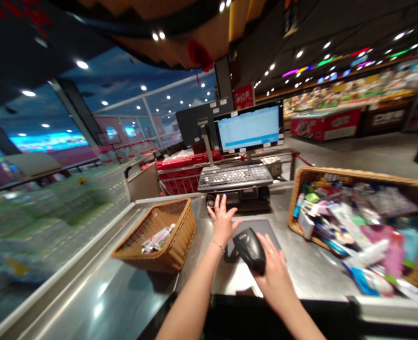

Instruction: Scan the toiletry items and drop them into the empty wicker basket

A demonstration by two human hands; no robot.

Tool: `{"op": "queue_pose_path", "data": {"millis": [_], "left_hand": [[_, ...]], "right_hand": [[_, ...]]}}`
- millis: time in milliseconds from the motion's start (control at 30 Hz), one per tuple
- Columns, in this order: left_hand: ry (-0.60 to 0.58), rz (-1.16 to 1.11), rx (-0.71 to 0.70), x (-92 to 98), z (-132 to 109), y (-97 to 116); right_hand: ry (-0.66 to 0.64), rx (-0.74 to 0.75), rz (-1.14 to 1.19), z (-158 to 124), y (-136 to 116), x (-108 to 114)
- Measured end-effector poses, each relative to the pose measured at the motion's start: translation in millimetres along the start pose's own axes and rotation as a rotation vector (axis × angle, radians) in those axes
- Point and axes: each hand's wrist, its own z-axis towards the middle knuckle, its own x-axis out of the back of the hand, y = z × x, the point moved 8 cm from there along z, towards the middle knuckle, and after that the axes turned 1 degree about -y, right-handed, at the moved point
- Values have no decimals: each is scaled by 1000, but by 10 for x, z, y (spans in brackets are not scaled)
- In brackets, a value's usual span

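In my right hand (274, 264) is a black barcode scanner (248, 248), its rounded head pointing away from me over the metal counter. My left hand (223, 221) hangs in front of the keyboard (235, 176) with its fingers spread and nothing in it. A grey flat pad (265, 229) lies under and behind the scanner. Left of my hands stands a wicker basket (186, 236) with a few small packaged items (159, 239) inside. To the right a larger wicker basket (301, 177) is heaped with mixed packaged goods (364, 226), some spilling over its near edge.
A lit monitor (249, 127) stands behind the keyboard, beside a second screen seen from its back (196, 123). A shopping cart (180, 177) with red contents is behind the counter (202, 255). Blurred stacked goods (71, 212) line the left side.
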Motion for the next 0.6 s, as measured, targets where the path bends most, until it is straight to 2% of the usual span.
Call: {"op": "queue_pose_path", "data": {"millis": [600], "left_hand": [[-36, -81, -87, -289, 86, 544]], "right_hand": [[55, -85, -36, -120, 345, 237]]}}
